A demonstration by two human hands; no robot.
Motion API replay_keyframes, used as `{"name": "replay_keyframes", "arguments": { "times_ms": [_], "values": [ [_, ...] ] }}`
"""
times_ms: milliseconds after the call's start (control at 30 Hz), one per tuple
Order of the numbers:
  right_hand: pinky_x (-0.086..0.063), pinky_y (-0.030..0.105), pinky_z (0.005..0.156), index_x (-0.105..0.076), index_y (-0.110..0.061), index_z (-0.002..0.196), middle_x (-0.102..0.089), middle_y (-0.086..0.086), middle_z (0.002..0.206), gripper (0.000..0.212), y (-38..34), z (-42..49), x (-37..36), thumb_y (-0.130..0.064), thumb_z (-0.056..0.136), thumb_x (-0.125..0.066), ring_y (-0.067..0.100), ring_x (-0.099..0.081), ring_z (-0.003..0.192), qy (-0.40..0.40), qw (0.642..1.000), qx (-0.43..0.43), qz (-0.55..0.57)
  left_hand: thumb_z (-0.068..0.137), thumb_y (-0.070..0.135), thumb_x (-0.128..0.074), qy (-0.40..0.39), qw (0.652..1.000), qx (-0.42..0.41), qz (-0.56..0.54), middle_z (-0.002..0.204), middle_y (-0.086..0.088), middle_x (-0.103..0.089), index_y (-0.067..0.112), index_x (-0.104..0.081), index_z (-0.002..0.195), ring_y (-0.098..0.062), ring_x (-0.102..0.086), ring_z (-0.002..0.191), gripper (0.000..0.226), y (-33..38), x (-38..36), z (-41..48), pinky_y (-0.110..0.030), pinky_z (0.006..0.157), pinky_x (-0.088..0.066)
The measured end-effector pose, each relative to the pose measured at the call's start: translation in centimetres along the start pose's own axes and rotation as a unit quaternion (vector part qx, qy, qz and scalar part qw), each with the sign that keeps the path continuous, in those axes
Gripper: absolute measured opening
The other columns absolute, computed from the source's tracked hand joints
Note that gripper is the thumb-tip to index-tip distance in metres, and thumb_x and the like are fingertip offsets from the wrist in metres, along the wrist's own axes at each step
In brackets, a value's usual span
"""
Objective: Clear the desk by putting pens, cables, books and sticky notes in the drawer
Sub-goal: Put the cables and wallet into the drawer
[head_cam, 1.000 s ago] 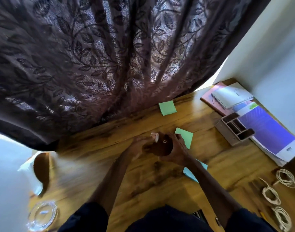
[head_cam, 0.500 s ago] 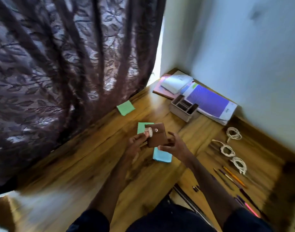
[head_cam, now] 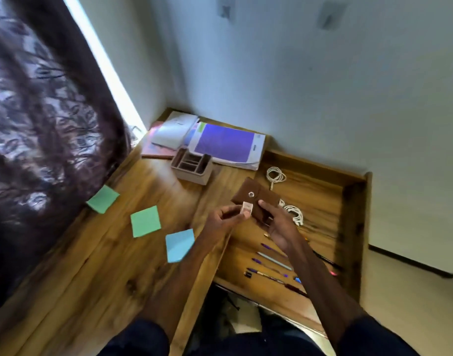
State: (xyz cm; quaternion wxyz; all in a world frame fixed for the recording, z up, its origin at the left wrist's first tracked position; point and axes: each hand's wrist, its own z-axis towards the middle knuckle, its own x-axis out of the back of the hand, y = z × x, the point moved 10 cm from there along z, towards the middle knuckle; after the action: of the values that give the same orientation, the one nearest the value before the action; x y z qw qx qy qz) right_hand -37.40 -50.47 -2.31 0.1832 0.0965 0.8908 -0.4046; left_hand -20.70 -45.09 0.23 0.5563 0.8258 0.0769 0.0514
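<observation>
- Here the right hand (head_cam: 276, 224) grips a brown snap pouch (head_cam: 256, 199) above the open drawer (head_cam: 353, 201).
- The left hand (head_cam: 221, 220) pinches a small white item (head_cam: 247, 208) against the pouch.
- Coiled cables (head_cam: 275, 175) and pens (head_cam: 271, 260) lie in the drawer.
- Three sticky notes (head_cam: 145, 224) and the books (head_cam: 225, 145) remain on the desk (head_cam: 104, 265).
</observation>
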Motion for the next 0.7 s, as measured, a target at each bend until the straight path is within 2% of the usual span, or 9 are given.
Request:
{"name": "replay_keyframes", "arguments": {
  "times_ms": [67, 167, 233, 300, 367, 433, 533, 600, 700],
  "values": [
    [-0.059, 0.039, 0.076, -0.068, -0.012, 0.116, -0.075, 0.012, 0.104, 0.028, -1.9, 0.8, 2.6, -0.013, 0.089, -0.072, 0.023, -0.071, 0.090, 0.013, 1.000, 0.005, 0.007, 0.073, 0.047, -0.087, -0.038, 0.996, 0.001, 0.083, 0.110, 0.006, -0.076, 0.023, -0.075, 0.114, -0.011, -0.070, 0.108, 0.049, 0.1, -3.3, 1.7, -0.036, 0.099, -0.055],
    [-0.060, 0.033, 0.062, -0.067, -0.011, 0.108, -0.074, 0.009, 0.093, 0.017, -4.2, 2.9, 6.8, -0.008, 0.092, -0.067, 0.021, -0.070, 0.079, 0.050, 0.999, 0.011, 0.012, 0.075, 0.043, -0.085, -0.057, 0.982, 0.004, 0.182, 0.105, 0.011, -0.076, 0.024, -0.075, 0.113, -0.002, -0.071, 0.100, 0.044, 0.0, -7.2, 3.8, -0.033, 0.096, -0.056],
    [-0.061, 0.033, 0.056, -0.066, -0.009, 0.103, -0.072, 0.010, 0.089, 0.012, -5.6, 5.0, 10.1, -0.003, 0.092, -0.066, 0.022, -0.068, 0.076, 0.094, 0.995, 0.014, 0.013, 0.075, 0.041, -0.085, -0.052, 0.976, 0.001, 0.213, 0.099, 0.011, -0.077, 0.026, -0.076, 0.105, -0.001, -0.072, 0.094, 0.035, 0.0, -9.3, 5.3, -0.031, 0.091, -0.058],
    [-0.060, 0.032, 0.056, -0.065, -0.008, 0.098, -0.070, 0.011, 0.089, 0.011, -6.8, 7.1, 13.3, 0.000, 0.091, -0.066, 0.022, -0.066, 0.075, 0.144, 0.990, 0.015, 0.006, 0.073, 0.047, -0.085, -0.043, 0.969, 0.003, 0.245, 0.095, 0.013, -0.077, 0.028, -0.076, 0.100, 0.000, -0.072, 0.089, 0.034, -0.3, -10.7, 6.8, -0.031, 0.086, -0.060],
    [-0.057, 0.030, 0.055, -0.066, -0.005, 0.098, -0.069, 0.011, 0.088, 0.011, -8.0, 9.4, 16.5, 0.001, 0.089, -0.067, 0.020, -0.065, 0.071, 0.197, 0.980, 0.016, -0.017, 0.070, 0.052, -0.083, -0.034, 0.960, 0.004, 0.278, 0.095, 0.012, -0.077, 0.025, -0.076, 0.105, 0.002, -0.071, 0.086, 0.044, -1.0, -11.9, 8.7, -0.027, 0.082, -0.059],
    [-0.051, 0.025, 0.048, -0.068, -0.003, 0.094, -0.068, 0.012, 0.089, 0.008, -8.8, 11.8, 19.1, 0.001, 0.088, -0.069, 0.018, -0.062, 0.065, 0.238, 0.970, 0.017, -0.049, 0.068, 0.054, -0.083, -0.012, 0.949, 0.002, 0.315, 0.096, 0.012, -0.076, 0.025, -0.075, 0.107, 0.003, -0.070, 0.083, 0.050, -1.2, -12.7, 10.4, -0.024, 0.079, -0.059],
    [-0.045, 0.019, 0.037, -0.068, -0.006, 0.090, -0.069, 0.016, 0.096, 0.009, -9.0, 15.3, 22.4, -0.002, 0.085, -0.073, 0.018, -0.061, 0.061, 0.292, 0.953, 0.001, -0.075, 0.071, 0.046, -0.085, -0.003, 0.942, 0.010, 0.335, 0.096, 0.011, -0.076, 0.023, -0.074, 0.107, 0.001, -0.070, 0.081, 0.044, -1.7, -14.0, 12.1, -0.023, 0.076, -0.059],
    [-0.050, 0.021, 0.039, -0.068, -0.006, 0.099, -0.069, 0.015, 0.100, 0.015, -8.4, 17.5, 24.0, -0.003, 0.085, -0.074, 0.022, -0.064, 0.070, 0.311, 0.948, -0.015, -0.067, 0.073, 0.042, -0.085, -0.007, 0.937, 0.017, 0.350, 0.096, 0.012, -0.076, 0.024, -0.073, 0.107, 0.002, -0.069, 0.080, 0.040, -2.1, -14.6, 13.3, -0.024, 0.077, -0.059],
    [-0.060, 0.030, 0.065, -0.067, -0.002, 0.114, -0.066, 0.012, 0.105, 0.025, -7.5, 20.0, 24.9, 0.000, 0.089, -0.070, 0.027, -0.066, 0.091, 0.313, 0.948, -0.035, -0.057, 0.074, 0.037, -0.085, -0.016, 0.934, 0.025, 0.357, 0.090, 0.016, -0.073, 0.025, -0.074, 0.109, 0.006, -0.067, 0.079, 0.039, -2.9, -15.3, 14.7, -0.023, 0.078, -0.060]
  ]
}}
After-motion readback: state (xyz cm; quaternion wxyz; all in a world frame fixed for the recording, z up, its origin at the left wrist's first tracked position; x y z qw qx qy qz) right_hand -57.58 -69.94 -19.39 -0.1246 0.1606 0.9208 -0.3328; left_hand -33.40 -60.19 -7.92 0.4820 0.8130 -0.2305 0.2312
